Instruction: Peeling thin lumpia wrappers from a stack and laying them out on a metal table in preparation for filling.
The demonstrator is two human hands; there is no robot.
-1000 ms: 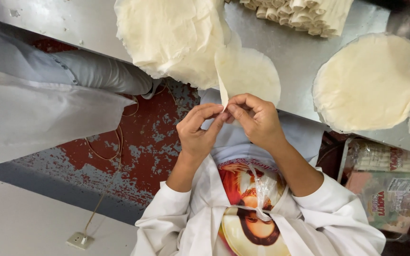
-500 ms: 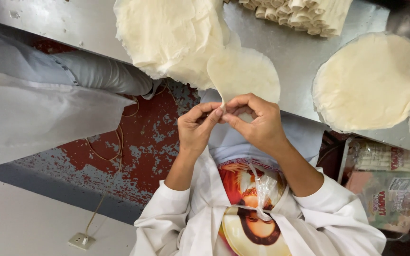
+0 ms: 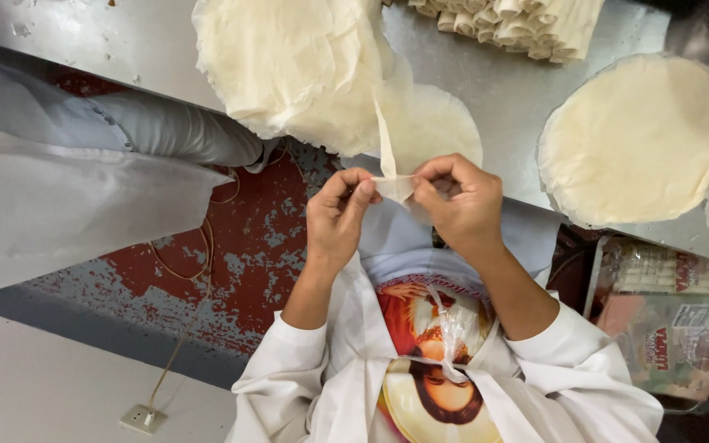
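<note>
Both hands, left hand (image 3: 334, 217) and right hand (image 3: 461, 205), pinched a thin pastry sheet (image 3: 420, 135) at the near edge of the steel worktop (image 3: 494, 90).

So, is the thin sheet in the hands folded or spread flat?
Folded: both hands pinch the thin sheet into a narrow upright strip.

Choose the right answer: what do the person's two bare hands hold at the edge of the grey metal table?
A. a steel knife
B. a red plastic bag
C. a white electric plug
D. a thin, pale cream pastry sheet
D: the left hand and the right hand pinch a thin, pale cream pastry sheet between the fingertips, beside the grey metal table.
</note>
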